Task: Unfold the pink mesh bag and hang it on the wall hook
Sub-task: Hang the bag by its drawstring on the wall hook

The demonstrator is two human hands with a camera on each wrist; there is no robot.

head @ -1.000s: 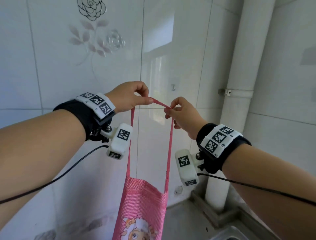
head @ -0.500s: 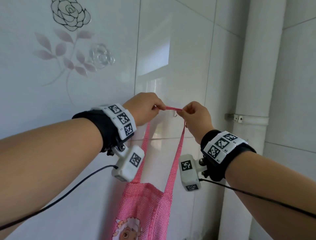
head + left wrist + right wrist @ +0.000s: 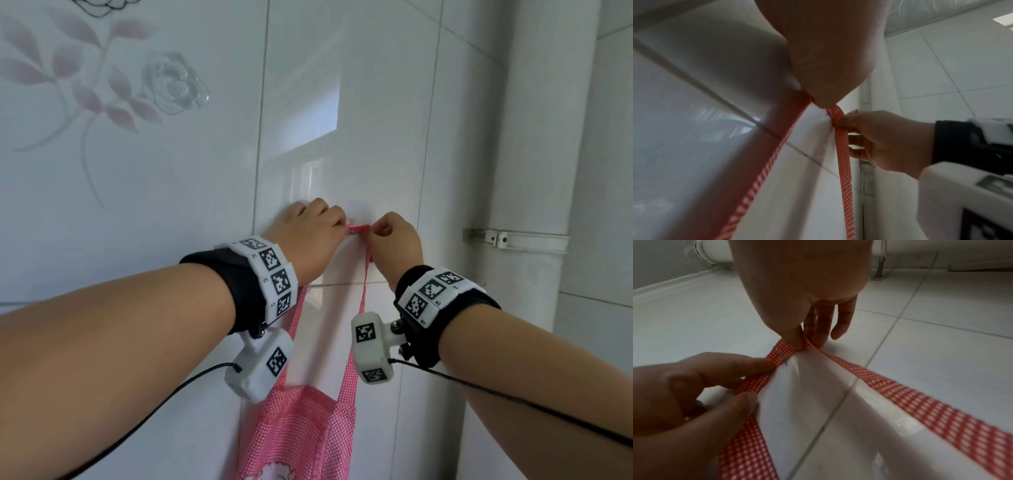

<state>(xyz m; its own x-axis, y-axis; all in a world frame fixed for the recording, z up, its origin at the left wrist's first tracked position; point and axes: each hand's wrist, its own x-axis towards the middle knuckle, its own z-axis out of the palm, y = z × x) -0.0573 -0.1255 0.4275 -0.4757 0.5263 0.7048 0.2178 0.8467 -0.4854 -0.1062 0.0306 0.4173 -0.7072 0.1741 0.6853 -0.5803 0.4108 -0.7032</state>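
The pink mesh bag (image 3: 301,435) hangs unfolded below my hands against the white tiled wall, its two strap halves running up to them. My left hand (image 3: 342,229) and right hand (image 3: 375,233) each pinch the top of the strap loop (image 3: 359,229), a short span apart, right at the wall. In the right wrist view the strap (image 3: 784,350) lies taut between both pinches, and a small metal tip of the hook (image 3: 784,361) shows at it. In the head view the strap and hands hide the hook. Whether the loop sits on the hook I cannot tell.
A thick white pipe (image 3: 541,171) runs up the corner to the right, held by a clamp (image 3: 496,238). A clear flower-shaped holder (image 3: 171,85) sticks to the wall at upper left among printed leaves. Camera cables trail from both wrists.
Both hands have carried the strap up and forward to the wall and closed in on each other. The hook, seen between them before, is now covered by strap and hands.
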